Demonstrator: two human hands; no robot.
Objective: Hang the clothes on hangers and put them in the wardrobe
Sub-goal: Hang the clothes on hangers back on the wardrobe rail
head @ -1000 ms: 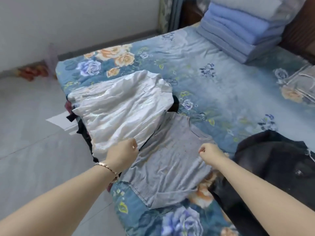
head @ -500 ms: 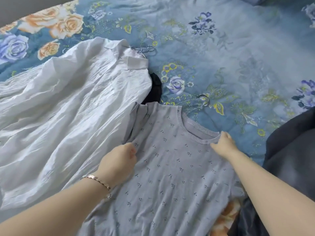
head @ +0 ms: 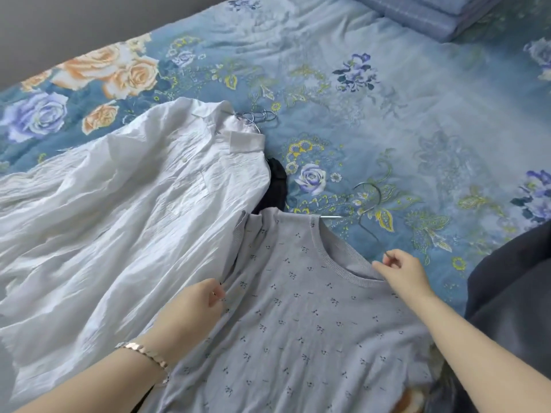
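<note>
The lavender knit top point(head: 313, 317) lies flat, front up, on the floral bedspread point(head: 417, 99), neckline pointing away from the person. Its lower hem is cut off by the bottom edge. A wire hanger point(head: 370, 194) is with it: the hook and a run of thin wire show on the bedspread just beyond the collar, and a short straight piece pokes out at the far shoulder. The rest is out of sight, and whether it sits inside the top is hard to tell.

Right hand point(head: 402, 271) is at the near side of the neckline, fingers curled, thumb and forefinger pinching the wire where it reaches the collar. Left hand point(head: 193, 305), bracelet point(head: 143, 351) on the wrist, is at the top's left edge, fingers bunched and pinching the fabric by the sleeve.

A crumpled white shirt point(head: 119, 219) spreads out to the left, its edge overlapping the top's sleeve, with a cluster of hanger hooks point(head: 259, 116) at its collar. A black garment point(head: 277, 186) peeks out between shirt and top, mostly buried. A dark grey garment point(head: 512, 293) lies just right of the forearm, cut off by the frame. Folded blue bedding point(head: 432, 13) sits at the far end, only partly in view.
</note>
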